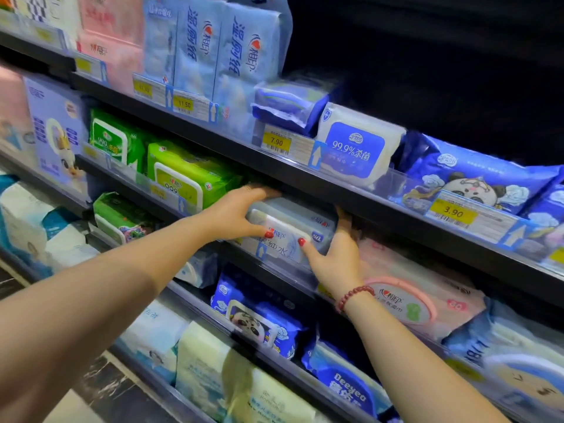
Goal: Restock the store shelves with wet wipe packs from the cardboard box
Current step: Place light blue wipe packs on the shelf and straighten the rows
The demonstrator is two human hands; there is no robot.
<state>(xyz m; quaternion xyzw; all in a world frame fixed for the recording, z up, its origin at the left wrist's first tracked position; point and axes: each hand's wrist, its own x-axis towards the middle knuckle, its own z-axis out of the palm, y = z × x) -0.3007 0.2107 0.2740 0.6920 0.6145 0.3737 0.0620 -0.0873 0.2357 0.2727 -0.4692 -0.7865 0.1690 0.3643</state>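
Note:
A pale blue-grey wet wipe pack (293, 222) with a white lid sits on the middle shelf (283, 270), partly under the shelf above. My left hand (236, 213) grips its left end, thumb on the front and fingers over the top. My right hand (334, 254) holds its right end, thumb pressing the front and fingers tucked behind the side. Both arms reach in from the lower left and lower right. The cardboard box is out of view.
Green wipe packs (186, 175) stand left of the held pack, and a pink pack (409, 297) lies to its right. The upper shelf (351, 190) carries blue and white packs with yellow price tags. Panda-print packs (259, 319) fill the lower shelf.

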